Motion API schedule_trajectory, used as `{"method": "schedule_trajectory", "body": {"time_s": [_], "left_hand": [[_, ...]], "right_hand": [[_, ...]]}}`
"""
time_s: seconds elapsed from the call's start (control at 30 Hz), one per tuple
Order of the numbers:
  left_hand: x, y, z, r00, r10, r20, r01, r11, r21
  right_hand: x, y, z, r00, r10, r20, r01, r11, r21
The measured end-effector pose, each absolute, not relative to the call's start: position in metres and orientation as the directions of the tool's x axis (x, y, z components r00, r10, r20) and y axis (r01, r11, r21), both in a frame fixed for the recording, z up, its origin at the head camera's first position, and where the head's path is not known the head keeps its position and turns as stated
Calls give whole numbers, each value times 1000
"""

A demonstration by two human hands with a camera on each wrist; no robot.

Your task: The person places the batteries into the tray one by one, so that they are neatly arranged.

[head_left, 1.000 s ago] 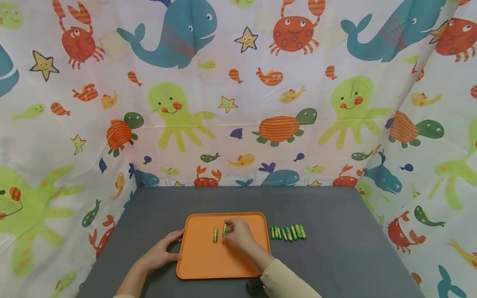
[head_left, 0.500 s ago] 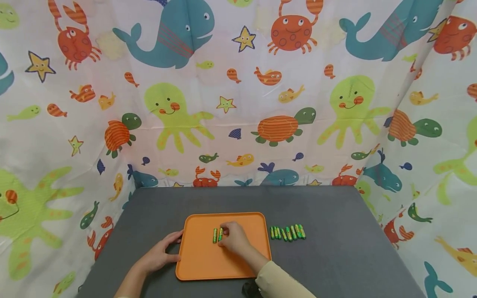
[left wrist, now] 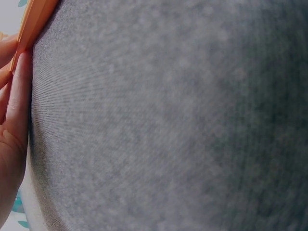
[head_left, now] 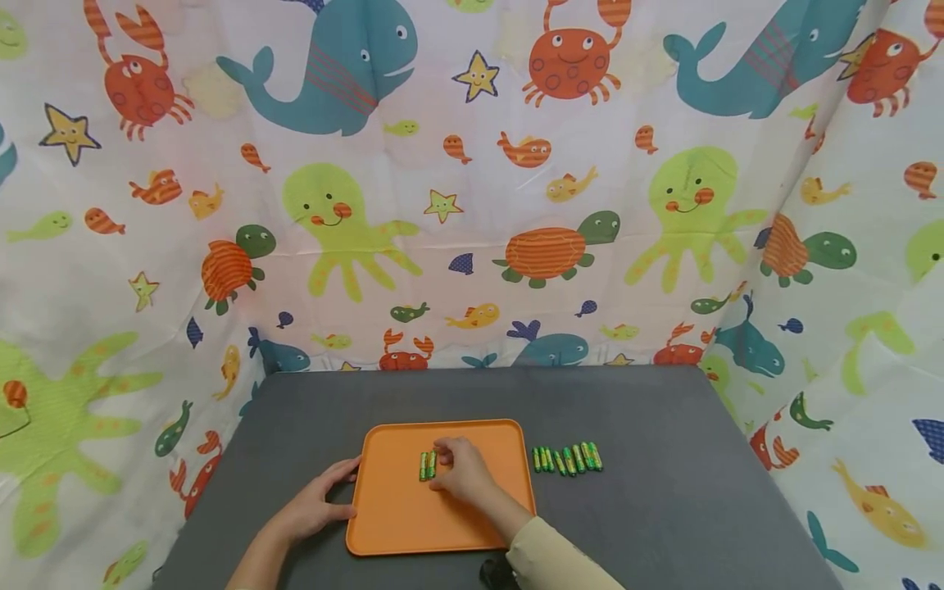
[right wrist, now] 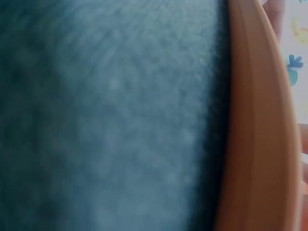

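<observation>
An orange tray (head_left: 413, 524) lies on the dark grey table. Two green and yellow batteries (head_left: 424, 466) stand side by side in its upper middle, pointing away from me. My right hand (head_left: 466, 475) reaches over the tray from the right, thumb and fingertips pinching the right-hand battery (head_left: 432, 464) near its ends. Spread along the tray's left edge, my left hand (head_left: 313, 504) touches the rim with thumb and fingertips. In the left wrist view, fingers (left wrist: 18, 96) press against the tray's side (left wrist: 36, 21). The right wrist view shows the tray's near wall (right wrist: 260, 120), with both batteries out of sight.
Several more green batteries (head_left: 567, 459) lie in a loose row on the table, just right of the tray. A black object (head_left: 498, 572) sits by the right sleeve. A white curtain (head_left: 472, 188) with sea animals surrounds the back and sides of the table (head_left: 664, 492).
The right hand has shifted left with its battery, closing the gap to the other battery. My left hand has stayed at the tray's edge. The head view has turned slightly right.
</observation>
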State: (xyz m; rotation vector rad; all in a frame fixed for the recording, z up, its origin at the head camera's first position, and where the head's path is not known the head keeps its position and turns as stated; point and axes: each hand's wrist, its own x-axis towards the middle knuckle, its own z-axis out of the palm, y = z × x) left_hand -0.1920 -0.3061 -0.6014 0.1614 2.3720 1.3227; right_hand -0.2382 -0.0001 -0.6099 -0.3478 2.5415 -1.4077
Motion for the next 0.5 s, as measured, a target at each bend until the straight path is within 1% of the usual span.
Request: {"method": "schedule_trajectory", "body": {"time_s": [0.13, 0.27, 0.5], "left_hand": [[-193, -307, -602, -911, 280, -302, -109, 545, 832], [-194, -308, -603, -911, 278, -304, -110, 547, 830], [-193, -308, -604, -908, 271, -319, -132, 537, 833]], "right_hand": [[-239, 6, -607, -945, -320, -65, -94, 458, -884], [-239, 16, -606, -946, -323, -20, -116, 399, -909], [-240, 38, -598, -946, -325, 6, -125, 346, -930]]}}
